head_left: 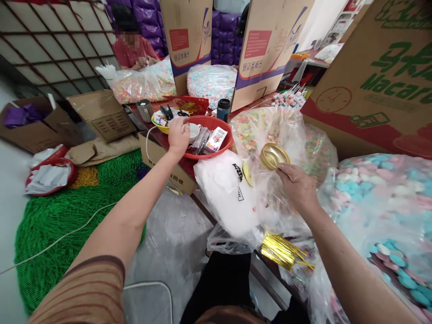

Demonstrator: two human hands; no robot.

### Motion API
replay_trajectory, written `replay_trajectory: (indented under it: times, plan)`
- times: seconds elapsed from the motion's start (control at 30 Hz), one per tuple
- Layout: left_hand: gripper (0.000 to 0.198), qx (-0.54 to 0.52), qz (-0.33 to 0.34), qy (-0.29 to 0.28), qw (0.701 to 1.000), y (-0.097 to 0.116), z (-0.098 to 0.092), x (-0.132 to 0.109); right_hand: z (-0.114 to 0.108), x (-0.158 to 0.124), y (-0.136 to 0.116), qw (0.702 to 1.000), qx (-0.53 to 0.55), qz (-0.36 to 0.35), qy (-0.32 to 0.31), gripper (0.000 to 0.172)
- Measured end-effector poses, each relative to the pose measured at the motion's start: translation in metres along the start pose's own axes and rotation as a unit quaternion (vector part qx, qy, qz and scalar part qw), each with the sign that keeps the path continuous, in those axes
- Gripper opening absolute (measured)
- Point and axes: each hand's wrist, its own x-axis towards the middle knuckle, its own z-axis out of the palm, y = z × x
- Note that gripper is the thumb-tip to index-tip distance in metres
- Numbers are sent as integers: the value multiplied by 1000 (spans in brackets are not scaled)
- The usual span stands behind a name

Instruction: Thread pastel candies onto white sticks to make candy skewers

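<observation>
Gold and shiny, the little bowl (274, 156) is right of the middle of the frame, its rim pinched by your right hand (299, 183). Your left hand (178, 134), just left of the middle, is by a white cup (194, 131) at the red basket (224, 125); you can't tell if it grips anything.

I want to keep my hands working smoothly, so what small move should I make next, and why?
Perhaps tip the gold bowl toward the bag of colourful pieces: your right hand holds its rim close by, and I see no pieces inside. Your left hand is at the red basket.
</observation>
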Motion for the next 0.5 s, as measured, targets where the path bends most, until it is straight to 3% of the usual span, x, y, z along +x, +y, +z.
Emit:
replay_trajectory:
  times: [0.1,0.17,0.27,0.4,0.5]
  plan:
    - [32,-89,137,-62,985,31,-5,-40,-5,2,-16,997,-8,-72,-9,26]
    - [33,-139,228,-126,955,53,-6,-67,-8,1,-28,993,-29,-107,-26,26]
    - [39,-171,324,-161,916,80,-5,-98,-13,-2,-42,989,-59,-129,-31,24]
    - [43,-168,380,-178,892,100,0,-120,-23,-5,-52,988,-46,-147,-18,25]
    - [40,-161,344,-184,906,107,4,-125,-25,-7,-51,988,-44,-144,-20,27]
